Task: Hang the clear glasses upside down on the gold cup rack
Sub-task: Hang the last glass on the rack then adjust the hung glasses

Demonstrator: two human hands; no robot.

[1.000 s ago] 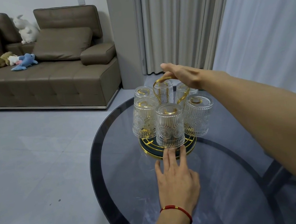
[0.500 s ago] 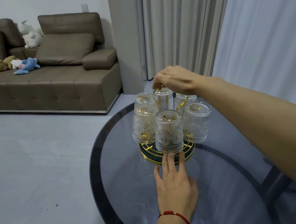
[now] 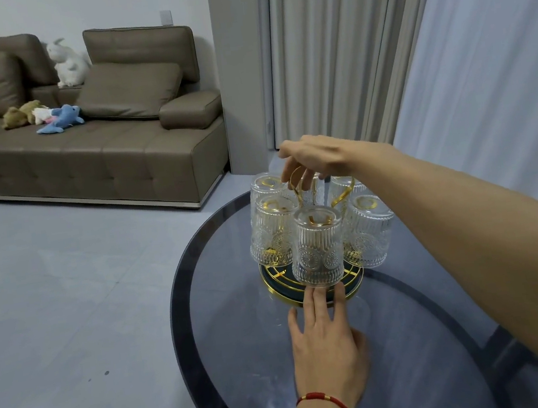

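The gold cup rack (image 3: 283,284) stands on a round dark glass table (image 3: 182,283). Several clear ribbed glasses hang upside down on it; the nearest glass (image 3: 318,252) faces me. My right hand (image 3: 319,156) reaches in from the right over the top of the rack, and its fingers curl around the gold loop handle (image 3: 294,181). My left hand (image 3: 323,344), with a red cord at the wrist, lies flat on the table with fingers spread. Its fingertips touch the front rim of the rack's base.
A brown sofa (image 3: 83,153) with plush toys (image 3: 59,118) stands at the back left, across grey floor. Grey curtains (image 3: 336,51) hang behind the table. The table's dark rim curves close on the left.
My right hand has come down from an open reach behind the rack and closed its fingers on the loop handle. My left hand stays flat at the base.
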